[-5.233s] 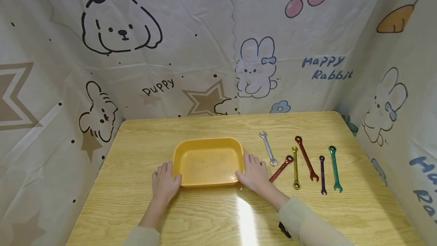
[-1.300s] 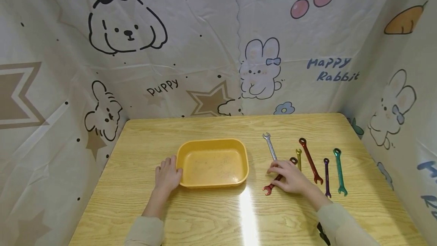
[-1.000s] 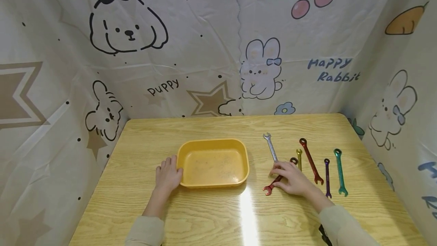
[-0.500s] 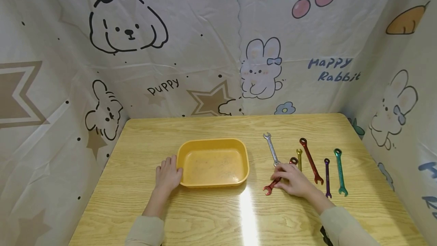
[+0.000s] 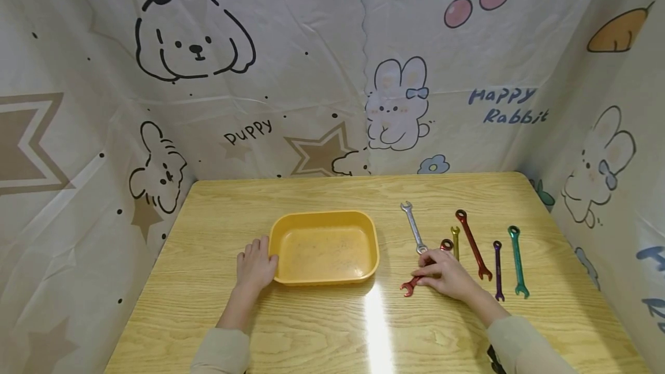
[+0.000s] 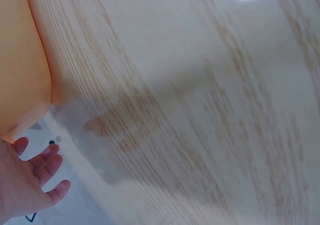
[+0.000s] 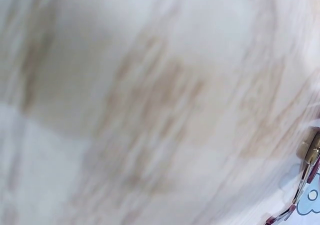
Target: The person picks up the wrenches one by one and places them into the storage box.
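In the head view an orange-yellow plastic tub (image 5: 324, 253) sits bare inside at the table's middle. My left hand (image 5: 254, 267) rests at its left wall, thumb by the front corner. The left wrist view has the tub's side (image 6: 22, 60) and the hand's loosely bent fingers (image 6: 49, 170) beside it. My right hand (image 5: 445, 275) pinches the handle of a short red wrench (image 5: 413, 283) lying slantwise, its open jaw end showing toward the tub. The hand covers the handle's middle. Just beyond the fingertips lies a silver wrench (image 5: 414, 227).
Right of the right hand lie a yellow wrench (image 5: 455, 241), partly hidden, a longer red wrench (image 5: 473, 244), a purple wrench (image 5: 497, 270) and a green wrench (image 5: 518, 264). Printed curtains (image 5: 312, 103) enclose the wooden table (image 5: 322, 333). The right wrist view is mostly blurred tabletop (image 7: 150, 110).
The right hand has left the tub's right wall for the short red wrench, and its fingers have since drawn in on the handle. The left hand stays at the tub.
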The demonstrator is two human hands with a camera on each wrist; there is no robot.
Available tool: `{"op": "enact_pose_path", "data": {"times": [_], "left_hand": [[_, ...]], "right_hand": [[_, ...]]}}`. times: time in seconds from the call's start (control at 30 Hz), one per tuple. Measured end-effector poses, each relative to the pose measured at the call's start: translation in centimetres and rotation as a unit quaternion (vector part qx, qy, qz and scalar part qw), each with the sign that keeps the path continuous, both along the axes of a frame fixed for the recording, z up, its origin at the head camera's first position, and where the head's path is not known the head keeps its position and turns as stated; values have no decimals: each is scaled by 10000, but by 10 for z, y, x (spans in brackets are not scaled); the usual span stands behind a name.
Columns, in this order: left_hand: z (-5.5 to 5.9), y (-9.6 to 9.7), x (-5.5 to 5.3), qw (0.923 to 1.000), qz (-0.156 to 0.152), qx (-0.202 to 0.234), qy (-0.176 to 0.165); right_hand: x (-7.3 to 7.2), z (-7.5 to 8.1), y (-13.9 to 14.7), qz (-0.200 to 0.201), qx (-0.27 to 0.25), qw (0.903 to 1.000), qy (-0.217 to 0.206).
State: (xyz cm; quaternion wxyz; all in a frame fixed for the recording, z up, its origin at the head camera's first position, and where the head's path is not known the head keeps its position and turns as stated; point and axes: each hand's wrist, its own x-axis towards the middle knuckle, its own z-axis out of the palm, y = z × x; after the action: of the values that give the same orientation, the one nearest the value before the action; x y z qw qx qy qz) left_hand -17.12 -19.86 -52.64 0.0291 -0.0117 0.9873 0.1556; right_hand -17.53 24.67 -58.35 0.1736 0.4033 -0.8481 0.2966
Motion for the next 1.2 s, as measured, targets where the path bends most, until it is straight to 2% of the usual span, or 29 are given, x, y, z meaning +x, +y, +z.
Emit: {"op": "enact_pose_path", "data": {"times": [0.3,0.67,0.97,1.2], "left_hand": [[1,1,0,10000,-6,-48,44],[3,2,3,9996,-2,-10,294],[1,0,1,10000,18,-27,-29],[2,0,1,10000,-11,25,7]], "right_hand": [[-3,-2,-1,171,-169,9993,297],[-1,-2,0,132,-14,9999,95],[1,-1,-4,86,142,9996,208],[3,0,-8,11,271,9995,164]]}}
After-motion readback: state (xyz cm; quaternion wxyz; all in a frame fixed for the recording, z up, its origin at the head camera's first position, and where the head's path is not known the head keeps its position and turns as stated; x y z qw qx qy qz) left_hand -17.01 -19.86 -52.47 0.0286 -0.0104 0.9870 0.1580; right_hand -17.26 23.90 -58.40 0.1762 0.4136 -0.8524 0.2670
